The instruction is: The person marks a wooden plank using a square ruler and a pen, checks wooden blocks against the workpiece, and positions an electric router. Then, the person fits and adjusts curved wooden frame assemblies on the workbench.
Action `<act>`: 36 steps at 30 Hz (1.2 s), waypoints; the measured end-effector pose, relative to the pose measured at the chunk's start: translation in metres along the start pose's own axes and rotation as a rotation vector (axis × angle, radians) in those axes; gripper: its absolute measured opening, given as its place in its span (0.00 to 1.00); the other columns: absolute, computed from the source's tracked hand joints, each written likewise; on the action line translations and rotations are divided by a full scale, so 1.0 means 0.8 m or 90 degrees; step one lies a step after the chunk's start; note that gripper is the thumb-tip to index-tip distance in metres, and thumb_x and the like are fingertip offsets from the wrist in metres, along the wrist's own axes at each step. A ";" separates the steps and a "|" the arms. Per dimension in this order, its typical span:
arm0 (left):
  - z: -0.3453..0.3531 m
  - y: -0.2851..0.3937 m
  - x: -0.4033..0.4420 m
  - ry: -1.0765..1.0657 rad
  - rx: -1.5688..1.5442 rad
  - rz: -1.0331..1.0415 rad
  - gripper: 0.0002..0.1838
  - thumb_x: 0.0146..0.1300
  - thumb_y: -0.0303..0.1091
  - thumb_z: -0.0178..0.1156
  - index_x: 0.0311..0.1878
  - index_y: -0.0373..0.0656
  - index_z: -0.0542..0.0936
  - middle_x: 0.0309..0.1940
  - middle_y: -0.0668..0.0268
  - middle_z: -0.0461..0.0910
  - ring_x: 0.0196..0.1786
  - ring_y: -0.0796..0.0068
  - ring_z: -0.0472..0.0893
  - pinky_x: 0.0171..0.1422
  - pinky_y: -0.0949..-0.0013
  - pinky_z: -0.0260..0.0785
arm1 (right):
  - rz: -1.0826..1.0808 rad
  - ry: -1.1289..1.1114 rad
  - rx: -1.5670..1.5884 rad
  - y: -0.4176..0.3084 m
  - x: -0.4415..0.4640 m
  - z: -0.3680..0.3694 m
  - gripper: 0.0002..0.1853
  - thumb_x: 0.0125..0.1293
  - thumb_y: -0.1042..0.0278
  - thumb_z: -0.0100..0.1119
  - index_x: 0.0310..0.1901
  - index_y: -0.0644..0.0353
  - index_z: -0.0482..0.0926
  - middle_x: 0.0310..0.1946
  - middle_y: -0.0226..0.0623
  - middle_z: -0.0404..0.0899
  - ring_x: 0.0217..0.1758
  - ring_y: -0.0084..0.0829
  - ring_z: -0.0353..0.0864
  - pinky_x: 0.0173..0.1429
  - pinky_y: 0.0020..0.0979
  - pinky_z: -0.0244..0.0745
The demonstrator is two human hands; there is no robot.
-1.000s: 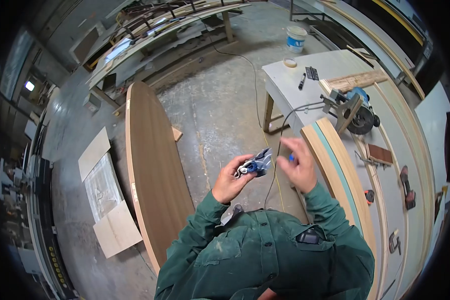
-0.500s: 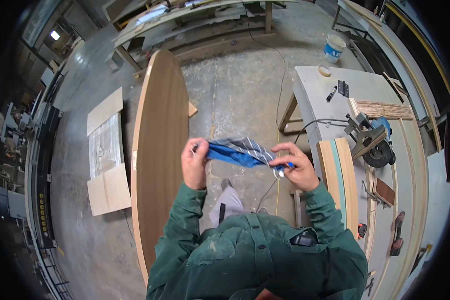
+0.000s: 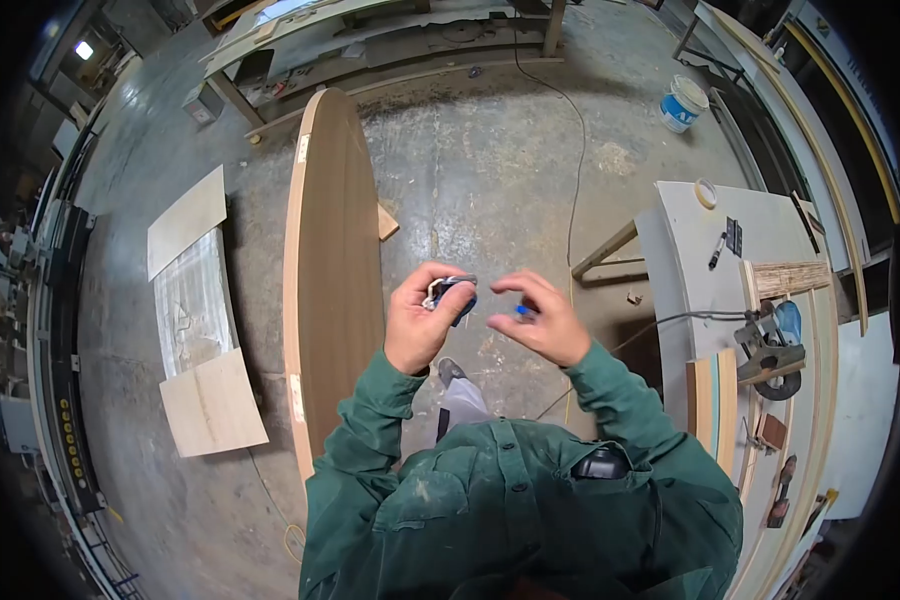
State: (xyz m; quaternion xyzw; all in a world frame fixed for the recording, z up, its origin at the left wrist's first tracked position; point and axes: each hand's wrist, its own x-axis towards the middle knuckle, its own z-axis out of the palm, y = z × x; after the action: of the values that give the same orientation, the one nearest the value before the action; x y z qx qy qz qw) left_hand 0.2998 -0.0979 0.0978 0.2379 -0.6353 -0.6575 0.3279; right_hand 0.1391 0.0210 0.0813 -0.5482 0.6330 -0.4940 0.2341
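Pinching a bunched cloth bundle point(image 3: 467, 311) under its thumb, my left hand point(image 3: 416, 322) is sitting just left of the frame's centre. Dark blue and grey folds are showing past the thumb on its right side, and a white cord point(image 3: 431, 297) is looping out on its left. My right hand point(image 3: 550, 326) is hovering just right of centre, at about the same height in the frame. Its thumb and forefinger are standing apart at the tips, while the hand is holding a small blue item point(image 3: 522, 310) within its curled fingers.

From those right fingertips, the bundle is lying straight to the left, near but not touching, and I am judging that sideways gap to be the relation that counts. The left hand is the nearer one, being closed on the cloth itself. I am not making out the bundle's long axis, since the fingers are hiding most of it; only its grey upper edge is running roughly left to right.

Below both hands I am seeing concrete floor point(image 3: 490, 215), with a curved wooden panel point(image 3: 338, 255) standing left of centre and a workbench point(image 3: 686, 235) spreading down the right.
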 end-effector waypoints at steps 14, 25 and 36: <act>-0.109 0.006 0.170 0.037 -0.092 -0.016 0.08 0.63 0.30 0.62 0.43 0.39 0.78 0.34 0.71 0.78 0.37 0.85 0.75 0.43 0.79 0.68 | 0.047 -0.059 0.172 0.063 0.196 0.086 0.16 0.56 0.67 0.67 0.46 0.59 0.80 0.39 0.31 0.78 0.30 0.18 0.71 0.33 0.22 0.69; -0.112 -0.001 0.418 0.092 -0.028 0.139 0.08 0.59 0.27 0.65 0.37 0.40 0.75 0.31 0.72 0.76 0.34 0.85 0.73 0.42 0.80 0.64 | 0.033 0.030 0.260 0.148 0.399 -0.050 0.11 0.63 0.70 0.63 0.45 0.62 0.76 0.26 0.22 0.72 0.29 0.12 0.68 0.33 0.18 0.65; -0.077 0.047 0.683 0.092 0.066 0.278 0.10 0.56 0.25 0.68 0.34 0.40 0.74 0.29 0.71 0.73 0.31 0.85 0.71 0.37 0.81 0.63 | 0.174 -0.057 0.336 0.234 0.586 -0.177 0.09 0.65 0.66 0.61 0.43 0.61 0.79 0.27 0.19 0.74 0.29 0.11 0.68 0.32 0.19 0.63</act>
State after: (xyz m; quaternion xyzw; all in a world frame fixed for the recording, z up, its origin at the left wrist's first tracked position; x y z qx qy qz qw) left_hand -0.0175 -0.5392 0.1870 0.1579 -0.6797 -0.5187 0.4940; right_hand -0.2021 -0.3771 0.0878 -0.3991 0.5396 -0.5810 0.4604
